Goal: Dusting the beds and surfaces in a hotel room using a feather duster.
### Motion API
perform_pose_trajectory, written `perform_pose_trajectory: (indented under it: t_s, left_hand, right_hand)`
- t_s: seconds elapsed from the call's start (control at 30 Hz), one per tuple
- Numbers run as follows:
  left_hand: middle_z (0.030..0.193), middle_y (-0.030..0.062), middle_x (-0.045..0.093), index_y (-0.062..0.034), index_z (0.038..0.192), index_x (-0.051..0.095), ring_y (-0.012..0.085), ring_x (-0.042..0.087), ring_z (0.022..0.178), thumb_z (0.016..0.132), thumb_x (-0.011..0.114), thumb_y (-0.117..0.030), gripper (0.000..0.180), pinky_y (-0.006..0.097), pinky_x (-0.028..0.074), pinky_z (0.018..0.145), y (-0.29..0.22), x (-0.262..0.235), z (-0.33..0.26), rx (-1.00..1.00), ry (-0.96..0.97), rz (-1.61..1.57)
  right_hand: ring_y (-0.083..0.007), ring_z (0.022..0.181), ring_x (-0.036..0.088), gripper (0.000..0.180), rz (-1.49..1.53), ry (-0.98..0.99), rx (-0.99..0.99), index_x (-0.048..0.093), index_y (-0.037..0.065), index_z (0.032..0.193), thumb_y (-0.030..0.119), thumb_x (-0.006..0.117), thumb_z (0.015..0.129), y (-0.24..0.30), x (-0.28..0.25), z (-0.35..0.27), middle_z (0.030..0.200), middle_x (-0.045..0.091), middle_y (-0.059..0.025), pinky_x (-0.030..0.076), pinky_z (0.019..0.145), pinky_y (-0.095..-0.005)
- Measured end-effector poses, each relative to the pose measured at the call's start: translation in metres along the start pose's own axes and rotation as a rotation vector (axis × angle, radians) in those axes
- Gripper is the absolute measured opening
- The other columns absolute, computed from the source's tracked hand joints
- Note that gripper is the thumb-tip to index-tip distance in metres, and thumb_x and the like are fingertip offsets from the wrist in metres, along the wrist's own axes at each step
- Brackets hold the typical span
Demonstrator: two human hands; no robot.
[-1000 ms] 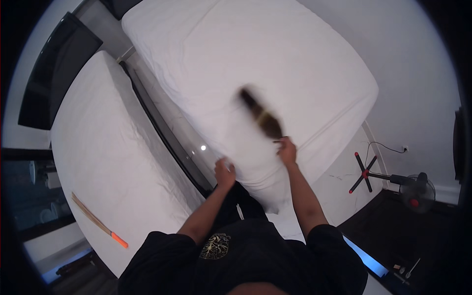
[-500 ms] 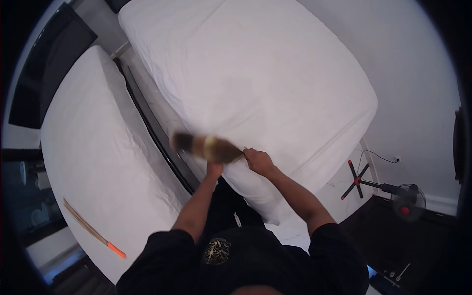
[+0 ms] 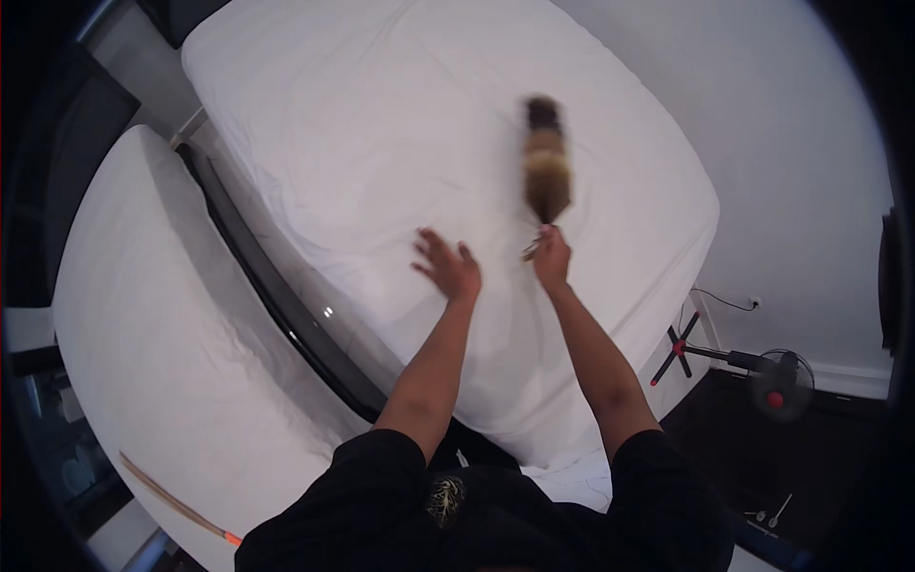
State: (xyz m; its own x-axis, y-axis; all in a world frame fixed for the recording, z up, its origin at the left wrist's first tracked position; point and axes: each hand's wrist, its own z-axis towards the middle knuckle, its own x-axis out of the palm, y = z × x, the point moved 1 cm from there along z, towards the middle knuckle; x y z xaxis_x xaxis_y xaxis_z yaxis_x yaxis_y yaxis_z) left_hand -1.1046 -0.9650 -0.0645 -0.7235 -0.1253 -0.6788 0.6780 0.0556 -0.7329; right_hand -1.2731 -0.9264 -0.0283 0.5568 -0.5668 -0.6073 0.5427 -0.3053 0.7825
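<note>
My right hand (image 3: 553, 259) is closed round the short handle of a hand broom (image 3: 547, 181). The broom head flares out from my grip in blurred bands of dark brown, tan and cream, pointing away from me over the white-covered mattress (image 3: 381, 114). Whether its tip touches the sheet, I cannot tell. Apart from it, to the left, my left hand (image 3: 450, 267) hovers over or rests on the same mattress with fingers spread and nothing in them. Light creases run through the sheet around both hands.
Another white-covered mattress (image 3: 143, 315) lies at the left, with a bundle of thin sticks (image 3: 176, 500) with an orange handle on it. A dark bed rail (image 3: 257, 272) runs between the beds. At the right stand a fan (image 3: 777, 386) and its crossed base (image 3: 679, 349).
The hand broom has swung from crosswise near my body to pointing away, farther up the mattress. My left hand has moved forward from beside the broom and is spread apart from it.
</note>
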Motion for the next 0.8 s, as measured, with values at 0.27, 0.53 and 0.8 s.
perform_pose_trajectory:
  t_s: [0.27, 0.53, 0.8]
  left_hand:
    - [0.138, 0.0157, 0.02, -0.0018, 0.13, 0.025, 0.0292, 0.01, 0.131, 0.082, 0.041, -0.021, 0.055, 0.046, 0.006, 0.104, 0.054, 0.025, -0.021, 0.01, 0.044, -0.007]
    - [0.141, 0.0171, 0.008, 0.0017, 0.133, 0.014, 0.0339, 0.002, 0.131, 0.083, 0.032, -0.021, 0.057, 0.048, -0.004, 0.103, 0.041, 0.031, -0.008, 0.066, 0.077, 0.412]
    - [0.141, 0.0184, 0.008, 0.0044, 0.131, 0.016, 0.0335, 0.001, 0.131, 0.087, 0.027, -0.023, 0.053, 0.048, -0.003, 0.103, 0.052, 0.044, -0.008, -0.036, 0.143, 0.545]
  right_hand:
    - [-0.0262, 0.066, 0.058, 0.017, -0.436, 0.822, -0.664, 0.051, 0.01, 0.092, 0.014, 0.05, 0.075, 0.02, 0.036, -0.013, 0.082, 0.056, -0.008, 0.046, 0.053, -0.0379]
    - [-0.0312, 0.078, 0.059, 0.027, -0.692, 0.204, 0.106, 0.059, 0.006, 0.09, 0.027, 0.044, 0.084, -0.115, -0.057, 0.234, 0.08, 0.062, -0.0141, 0.046, 0.072, -0.0403]
    - [-0.0194, 0.056, 0.058, 0.03, -0.209, 0.063, -0.156, 0.052, 0.001, 0.087, 0.023, 0.033, 0.092, -0.073, 0.047, 0.313, 0.062, 0.056, -0.0123, 0.046, 0.051, -0.0331]
